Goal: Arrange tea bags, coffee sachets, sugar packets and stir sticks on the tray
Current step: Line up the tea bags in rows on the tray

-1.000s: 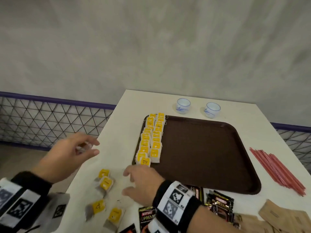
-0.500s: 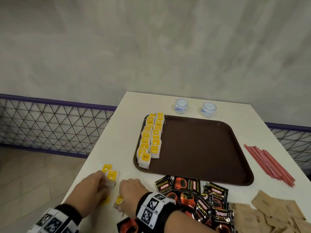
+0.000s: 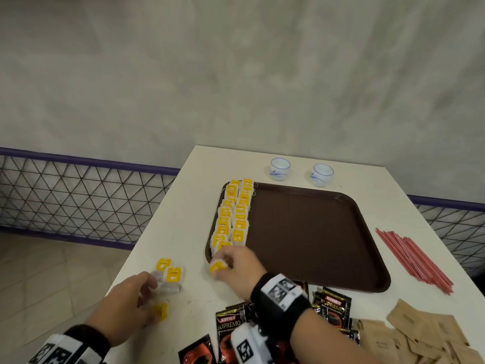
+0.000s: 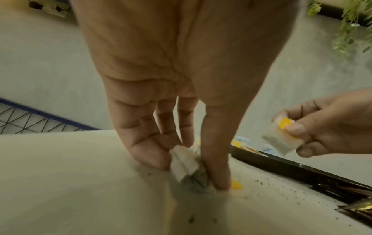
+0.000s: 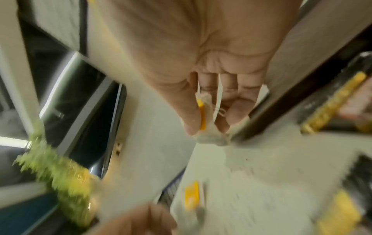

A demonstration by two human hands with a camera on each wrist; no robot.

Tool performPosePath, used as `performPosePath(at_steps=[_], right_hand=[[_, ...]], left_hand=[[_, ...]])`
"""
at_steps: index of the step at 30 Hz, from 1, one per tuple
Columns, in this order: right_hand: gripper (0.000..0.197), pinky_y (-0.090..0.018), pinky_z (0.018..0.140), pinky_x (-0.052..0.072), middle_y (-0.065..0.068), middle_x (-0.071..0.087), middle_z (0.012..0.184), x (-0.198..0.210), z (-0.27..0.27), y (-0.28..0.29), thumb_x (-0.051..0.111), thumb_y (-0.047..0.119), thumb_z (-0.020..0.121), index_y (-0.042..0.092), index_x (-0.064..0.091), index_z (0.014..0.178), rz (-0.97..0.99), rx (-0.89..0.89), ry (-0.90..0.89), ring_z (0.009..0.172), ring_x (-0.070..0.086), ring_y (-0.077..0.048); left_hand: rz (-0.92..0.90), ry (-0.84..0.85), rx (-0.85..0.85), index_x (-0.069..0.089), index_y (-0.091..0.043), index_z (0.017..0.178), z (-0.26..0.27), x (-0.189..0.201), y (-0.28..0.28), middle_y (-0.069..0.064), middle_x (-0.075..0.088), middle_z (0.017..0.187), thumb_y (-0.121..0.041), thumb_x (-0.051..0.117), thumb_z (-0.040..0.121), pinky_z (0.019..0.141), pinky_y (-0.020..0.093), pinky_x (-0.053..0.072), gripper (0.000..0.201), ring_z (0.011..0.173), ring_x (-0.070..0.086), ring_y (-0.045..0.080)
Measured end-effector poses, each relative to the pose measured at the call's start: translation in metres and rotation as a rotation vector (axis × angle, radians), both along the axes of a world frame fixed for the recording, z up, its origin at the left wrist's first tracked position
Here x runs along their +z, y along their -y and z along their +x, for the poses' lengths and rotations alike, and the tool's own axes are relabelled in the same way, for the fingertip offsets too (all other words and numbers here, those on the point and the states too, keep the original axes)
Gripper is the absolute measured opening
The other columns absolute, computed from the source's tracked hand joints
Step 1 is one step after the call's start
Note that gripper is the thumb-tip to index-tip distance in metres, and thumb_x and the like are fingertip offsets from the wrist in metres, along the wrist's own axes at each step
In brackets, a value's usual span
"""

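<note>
A brown tray [image 3: 315, 232] lies on the white table [image 3: 183, 206], with two rows of yellow-tagged tea bags [image 3: 233, 214] along its left side. My right hand [image 3: 236, 269] pinches one tea bag [image 3: 217, 266] between thumb and fingers just off the tray's near left corner; the same bag [image 4: 281, 136] shows in the left wrist view and again [image 5: 203, 117] in the blurred right wrist view. My left hand [image 3: 131, 303] pinches a tea bag [image 4: 184, 162] against the table, beside two loose tea bags [image 3: 170, 271]. Another yellow tag [image 3: 160, 311] lies by its fingers.
Black coffee sachets [image 3: 332, 308] and brown sugar packets [image 3: 425, 334] lie along the near edge. Red stir sticks [image 3: 412, 258] lie right of the tray. Two small white cups [image 3: 279, 168] stand behind it. The table's left edge drops off beside my left hand.
Both hands came down onto the loose tea bags. My right hand has since lifted one and carried it toward the tray's near left corner; my left hand stays on the table pinching another.
</note>
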State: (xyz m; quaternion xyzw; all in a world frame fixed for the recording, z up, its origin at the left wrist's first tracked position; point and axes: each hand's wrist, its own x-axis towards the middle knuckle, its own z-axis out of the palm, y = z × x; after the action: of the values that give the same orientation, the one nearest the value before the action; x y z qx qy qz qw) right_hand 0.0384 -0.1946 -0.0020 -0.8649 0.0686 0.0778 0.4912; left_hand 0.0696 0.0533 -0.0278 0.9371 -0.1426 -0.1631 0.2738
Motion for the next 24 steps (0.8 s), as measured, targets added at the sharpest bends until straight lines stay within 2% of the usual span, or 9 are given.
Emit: performPosePath(at_steps=[2, 4, 5, 9, 10, 13, 15, 20, 24], right_hand=[[0.012, -0.018, 0.066, 0.051, 0.008, 0.061, 0.081, 0.007, 0.011, 0.020, 0.071, 0.014, 0.082, 0.025, 0.066, 0.085, 0.065, -0.093, 0.052, 0.074, 0.059, -0.008], [0.013, -0.037, 0.074, 0.060, 0.002, 0.064, 0.084, 0.014, 0.021, 0.038, 0.065, 0.008, 0.087, 0.021, 0.067, 0.088, 0.123, -0.183, 0.068, 0.075, 0.065, -0.019], [0.019, -0.041, 0.075, 0.060, 0.000, 0.064, 0.084, 0.016, 0.026, 0.046, 0.061, 0.004, 0.090, 0.021, 0.066, 0.087, 0.137, -0.224, 0.059, 0.072, 0.065, -0.020], [0.024, -0.022, 0.055, 0.054, -0.005, 0.063, 0.092, 0.014, 0.043, 0.068, 0.053, 0.000, 0.094, 0.018, 0.066, 0.102, 0.029, -0.281, -0.011, 0.057, 0.061, -0.013], [0.024, -0.021, 0.054, 0.053, -0.004, 0.063, 0.094, 0.011, 0.047, 0.069, 0.055, 0.000, 0.093, 0.019, 0.065, 0.102, 0.000, -0.270, -0.015, 0.058, 0.061, -0.013], [0.030, -0.034, 0.074, 0.058, -0.002, 0.063, 0.095, 0.003, 0.054, 0.068, 0.064, 0.000, 0.085, 0.030, 0.059, 0.085, -0.092, -0.209, -0.037, 0.076, 0.062, -0.018], [0.032, -0.037, 0.077, 0.057, -0.003, 0.062, 0.093, -0.002, 0.057, 0.064, 0.067, 0.001, 0.082, 0.030, 0.055, 0.081, -0.135, -0.185, -0.081, 0.080, 0.061, -0.020], [0.026, -0.022, 0.060, 0.046, -0.002, 0.058, 0.096, -0.012, 0.063, 0.059, 0.061, -0.003, 0.083, 0.021, 0.054, 0.091, -0.247, -0.207, -0.084, 0.082, 0.057, -0.017], [0.031, -0.018, 0.066, 0.040, -0.002, 0.051, 0.110, -0.016, 0.062, 0.055, 0.063, -0.003, 0.082, 0.021, 0.053, 0.098, -0.303, -0.199, -0.029, 0.092, 0.051, -0.014]], left_hand=[[-0.014, 0.000, 0.015, 0.057, -0.028, 0.081, 0.000, -0.001, -0.001, -0.003, 0.059, 0.079, -0.018, 0.085, 0.061, 0.056, 0.017, 0.047, 0.035, 0.064, 0.054, 0.014], [-0.021, 0.005, 0.014, 0.059, -0.026, 0.078, 0.002, -0.002, -0.001, -0.003, 0.061, 0.079, -0.017, 0.085, 0.060, 0.054, 0.015, 0.046, 0.034, 0.063, 0.054, 0.014], [-0.023, 0.005, 0.013, 0.059, -0.026, 0.077, 0.003, -0.002, -0.001, -0.003, 0.062, 0.078, -0.017, 0.086, 0.059, 0.053, 0.014, 0.046, 0.033, 0.063, 0.054, 0.014], [-0.027, -0.016, 0.013, 0.061, -0.022, 0.073, 0.005, -0.003, -0.001, -0.002, 0.063, 0.077, -0.017, 0.088, 0.056, 0.053, 0.014, 0.046, 0.032, 0.064, 0.054, 0.014], [-0.029, -0.017, 0.018, 0.061, -0.021, 0.072, 0.005, -0.002, -0.001, -0.002, 0.064, 0.077, -0.015, 0.087, 0.056, 0.053, 0.013, 0.045, 0.031, 0.064, 0.054, 0.014], [-0.010, -0.025, 0.027, 0.061, -0.022, 0.071, 0.005, -0.001, -0.001, -0.002, 0.064, 0.077, -0.015, 0.087, 0.058, 0.054, 0.014, 0.045, 0.029, 0.064, 0.054, 0.013], [-0.002, -0.029, 0.031, 0.062, -0.023, 0.069, 0.005, -0.001, 0.001, -0.003, 0.064, 0.076, -0.016, 0.087, 0.057, 0.055, 0.015, 0.046, 0.029, 0.063, 0.054, 0.012], [0.008, -0.026, 0.045, 0.065, -0.024, 0.067, 0.004, -0.001, 0.005, -0.003, 0.064, 0.076, -0.020, 0.088, 0.056, 0.059, 0.018, 0.048, 0.026, 0.065, 0.057, 0.012], [0.034, 0.002, 0.042, 0.065, -0.028, 0.065, 0.003, 0.002, 0.005, -0.004, 0.062, 0.079, -0.020, 0.086, 0.059, 0.060, 0.014, 0.043, 0.024, 0.068, 0.057, 0.008]])
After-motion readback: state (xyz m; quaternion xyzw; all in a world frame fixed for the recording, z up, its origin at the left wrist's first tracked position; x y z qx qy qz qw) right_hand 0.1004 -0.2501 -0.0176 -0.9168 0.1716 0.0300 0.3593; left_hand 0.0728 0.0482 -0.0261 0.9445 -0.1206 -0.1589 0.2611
